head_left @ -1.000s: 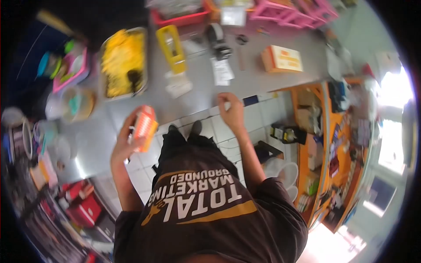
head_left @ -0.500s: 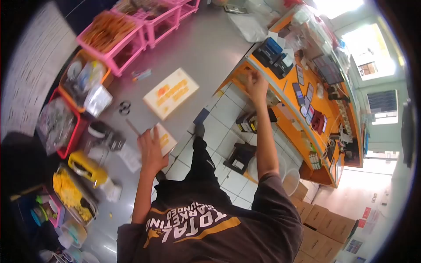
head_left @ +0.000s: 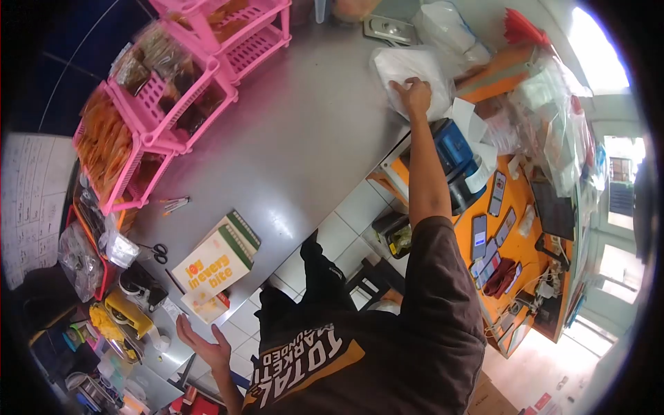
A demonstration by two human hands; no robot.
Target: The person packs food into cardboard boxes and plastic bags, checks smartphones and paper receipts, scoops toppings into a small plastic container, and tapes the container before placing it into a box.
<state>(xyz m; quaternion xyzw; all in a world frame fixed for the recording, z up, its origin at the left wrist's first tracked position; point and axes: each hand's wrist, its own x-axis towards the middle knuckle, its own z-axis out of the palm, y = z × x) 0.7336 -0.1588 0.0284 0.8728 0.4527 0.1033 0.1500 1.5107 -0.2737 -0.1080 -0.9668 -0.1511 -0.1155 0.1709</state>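
My right hand [head_left: 415,98] reaches across the steel table to a stack of white plastic bags [head_left: 398,68]. Its fingers are bent and pressed together on the top bag. Low on the left, my left hand [head_left: 205,347] is held open with nothing in it, fingers and thumb apart. Just beyond its fingertips lies a small white carton [head_left: 202,304] with orange print. Beside that is a larger cream box [head_left: 211,266] lettered "joy in every bite", against another box with a green edge [head_left: 242,235].
Pink plastic racks [head_left: 187,114] with packed goods line the table's far left side. Scissors [head_left: 160,253] and pens [head_left: 176,205] lie near the boxes. A blue-black printer [head_left: 453,155] and several phones [head_left: 479,235] sit on the orange desk to the right.
My right hand has moved from above the desk edge onto the white plastic bags. My left hand has come off the small carton and opened. The view has shifted.
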